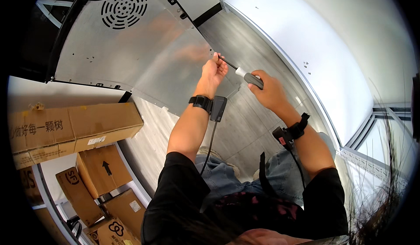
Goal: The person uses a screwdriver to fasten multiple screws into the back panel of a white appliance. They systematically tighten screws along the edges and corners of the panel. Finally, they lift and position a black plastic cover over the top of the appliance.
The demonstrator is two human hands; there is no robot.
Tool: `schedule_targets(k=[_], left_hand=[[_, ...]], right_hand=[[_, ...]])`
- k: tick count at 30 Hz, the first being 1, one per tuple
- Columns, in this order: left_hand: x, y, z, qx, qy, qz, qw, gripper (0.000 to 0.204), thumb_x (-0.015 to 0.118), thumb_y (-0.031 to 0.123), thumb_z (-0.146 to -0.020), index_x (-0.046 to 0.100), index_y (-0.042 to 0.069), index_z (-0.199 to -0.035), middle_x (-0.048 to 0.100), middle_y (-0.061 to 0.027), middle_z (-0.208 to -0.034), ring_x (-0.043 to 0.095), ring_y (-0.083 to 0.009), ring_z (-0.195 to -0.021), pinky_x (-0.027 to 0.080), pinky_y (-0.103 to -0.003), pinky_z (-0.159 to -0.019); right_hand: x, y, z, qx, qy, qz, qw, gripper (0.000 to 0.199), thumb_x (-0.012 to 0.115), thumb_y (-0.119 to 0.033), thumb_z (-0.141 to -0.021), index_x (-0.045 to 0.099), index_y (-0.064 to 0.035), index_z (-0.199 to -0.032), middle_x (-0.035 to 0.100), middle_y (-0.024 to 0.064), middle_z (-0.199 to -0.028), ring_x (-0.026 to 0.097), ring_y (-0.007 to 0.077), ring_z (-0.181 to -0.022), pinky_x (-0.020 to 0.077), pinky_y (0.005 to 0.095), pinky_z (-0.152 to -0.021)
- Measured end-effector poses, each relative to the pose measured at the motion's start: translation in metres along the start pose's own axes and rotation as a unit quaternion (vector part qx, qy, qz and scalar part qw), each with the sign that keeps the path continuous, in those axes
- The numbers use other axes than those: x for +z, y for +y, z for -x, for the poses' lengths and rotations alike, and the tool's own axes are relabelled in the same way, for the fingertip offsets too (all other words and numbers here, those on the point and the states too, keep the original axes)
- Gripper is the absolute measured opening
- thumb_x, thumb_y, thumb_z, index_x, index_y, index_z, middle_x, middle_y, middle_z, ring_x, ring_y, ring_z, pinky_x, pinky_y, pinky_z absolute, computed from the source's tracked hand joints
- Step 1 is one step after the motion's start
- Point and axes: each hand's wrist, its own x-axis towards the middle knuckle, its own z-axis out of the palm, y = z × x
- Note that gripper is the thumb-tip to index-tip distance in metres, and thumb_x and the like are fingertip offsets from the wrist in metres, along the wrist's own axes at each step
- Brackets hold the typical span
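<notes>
At the far left, a long cardboard box [81, 129] is lying near several smaller boxes [105, 170], which are sitting at odd angles, perhaps stowed there to be out of the way; right of them, a large metal panel [144, 48] with a slotted vent [124, 7] is turning its broad face toward the person, probably so that its edge is within easy reach; at its right edge, the left hand [214, 71] is bringing its fingertips to the screwdriver [241, 72] near the tip, seemingly to steady it; whether that grip is closing on the shaft, on a small fastener or on neither, I cannot tell; the left forearm is reaching up and slightly right, fingers curling; the screwdriver is slanting between both hands, its tip pointing at the panel's edge; the right hand [269, 89] is clamping its grip round the grey handle [253, 81], likely for turning control, its forearm slanting up and leftward; farther right, small metal pieces [306, 63] are lying on a white bench [323, 87], possibly kept together against loss.
</notes>
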Motion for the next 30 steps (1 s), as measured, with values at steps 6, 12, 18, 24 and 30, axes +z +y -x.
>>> schedule_targets(k=[6, 12, 18, 24, 30], left_hand=[[-0.013, -0.001, -0.011, -0.004, -0.019, 0.057, 0.998, 0.017, 0.051, 0.025, -0.094, 0.057, 0.010, -0.088, 0.059, -0.0010, -0.074, 0.055, -0.0105, -0.058, 0.048, -0.026, -0.054], [-0.034, 0.024, -0.016, -0.002, -0.035, -0.030, 0.999, 0.018, 0.050, 0.024, -0.095, 0.058, 0.008, -0.090, 0.059, -0.0006, -0.075, 0.055, -0.0097, -0.059, 0.048, -0.023, -0.054], [-0.034, 0.034, -0.032, 0.052, -0.019, -0.139, 0.989, 0.019, 0.053, 0.022, -0.094, 0.060, 0.005, -0.096, 0.059, -0.0004, -0.072, 0.055, -0.0083, -0.058, 0.047, -0.021, -0.053], [-0.041, 0.042, -0.056, 0.087, -0.037, -0.143, 0.985, 0.023, 0.054, 0.024, -0.093, 0.061, 0.003, -0.097, 0.060, -0.0002, -0.075, 0.053, -0.0071, -0.058, 0.046, -0.020, -0.053], [-0.041, 0.055, -0.070, 0.056, -0.062, -0.106, 0.991, 0.022, 0.056, 0.026, -0.092, 0.062, 0.005, -0.090, 0.060, 0.0017, -0.068, 0.054, -0.0066, -0.055, 0.046, -0.020, -0.051]], right_hand=[[0.023, 0.007, -0.010, 0.026, 0.035, -0.069, 0.997, 0.032, 0.063, -0.024, -0.081, 0.058, -0.0078, -0.108, 0.065, 0.0127, -0.083, 0.062, 0.0272, -0.076, 0.0460, 0.0360, -0.068], [0.040, 0.009, -0.019, 0.056, 0.019, -0.112, 0.992, 0.032, 0.063, -0.024, -0.081, 0.059, -0.0079, -0.109, 0.064, 0.0086, -0.084, 0.060, 0.0205, -0.077, 0.0449, 0.0325, -0.070], [0.054, 0.028, -0.036, 0.089, 0.025, -0.152, 0.984, 0.032, 0.063, -0.024, -0.081, 0.059, -0.0087, -0.110, 0.063, 0.0070, -0.084, 0.057, 0.0170, -0.074, 0.0441, 0.0305, -0.068], [0.091, 0.027, -0.044, 0.088, 0.057, -0.204, 0.973, 0.033, 0.062, -0.024, -0.083, 0.058, -0.0069, -0.111, 0.062, 0.0072, -0.083, 0.057, 0.0168, -0.072, 0.0439, 0.0304, -0.067], [0.112, 0.030, -0.050, 0.078, 0.061, -0.248, 0.964, 0.035, 0.062, -0.025, -0.084, 0.056, -0.0053, -0.112, 0.061, 0.0086, -0.082, 0.057, 0.0177, -0.073, 0.0440, 0.0304, -0.067]])
